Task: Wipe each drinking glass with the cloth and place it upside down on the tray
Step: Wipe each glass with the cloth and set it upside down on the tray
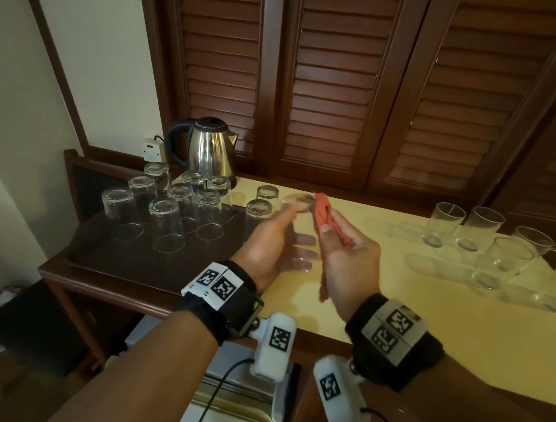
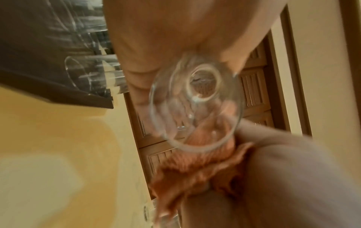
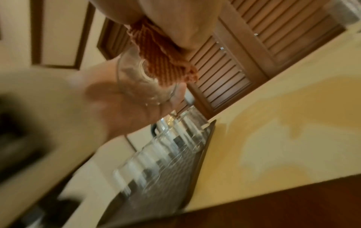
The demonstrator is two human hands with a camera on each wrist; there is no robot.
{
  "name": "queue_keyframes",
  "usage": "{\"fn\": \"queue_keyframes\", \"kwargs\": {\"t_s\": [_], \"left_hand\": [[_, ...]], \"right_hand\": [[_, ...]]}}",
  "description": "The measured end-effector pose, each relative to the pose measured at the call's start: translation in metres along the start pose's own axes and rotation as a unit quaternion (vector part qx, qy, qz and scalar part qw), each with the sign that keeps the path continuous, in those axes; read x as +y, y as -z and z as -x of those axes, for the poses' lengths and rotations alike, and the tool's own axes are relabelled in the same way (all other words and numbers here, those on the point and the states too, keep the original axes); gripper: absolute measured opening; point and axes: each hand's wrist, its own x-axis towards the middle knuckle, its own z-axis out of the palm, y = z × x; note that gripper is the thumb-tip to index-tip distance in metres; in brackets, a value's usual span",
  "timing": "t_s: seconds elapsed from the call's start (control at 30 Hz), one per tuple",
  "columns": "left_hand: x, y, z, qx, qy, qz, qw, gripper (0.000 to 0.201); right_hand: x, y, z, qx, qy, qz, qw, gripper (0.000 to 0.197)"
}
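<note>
Ten inverted glasses (image 1: 165, 225), one cloth (image 1: 323, 214)

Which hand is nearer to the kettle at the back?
Left. The left hand, holding a glass, is just in front of the kettle; the right hand, gripping the cloth, is further to the kettle's right.

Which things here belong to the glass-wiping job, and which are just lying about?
Job: glass gripped in left hand; red cloth gripped in right hand; tray of upturned glasses; upright glasses waiting on the counter.
Lying about: kettle; wall socket; louvred doors.
</note>
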Motion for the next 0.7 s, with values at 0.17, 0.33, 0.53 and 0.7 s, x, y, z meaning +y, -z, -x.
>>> {"fn": "queue_keyframes", "kwargs": {"t_s": [0.17,0.33,0.53,0.7], "left_hand": [[-0.004,-0.003,-0.005,0.066,-0.052,0.002,0.996,0.05],[-0.007,-0.007,-0.003,0.012,-0.009,-0.005,1.0,0.046],[-0.005,-0.007,-0.001,-0.007,0.007,0.0,1.0,0.056],[-0.006,-0.007,-0.004,0.053,-0.046,0.022,0.997,0.065]], "right_hand": [[-0.002,-0.001,0.007,-0.028,0.008,0.005,1.0,0.039],[-0.005,0.008,-0.009,0.031,-0.02,-0.021,0.999,0.036],[-0.01,0.007,-0.001,0.008,-0.008,-0.022,1.0,0.039],[-0.015,0.006,0.009,-0.032,0.002,0.011,0.999,0.038]]}}
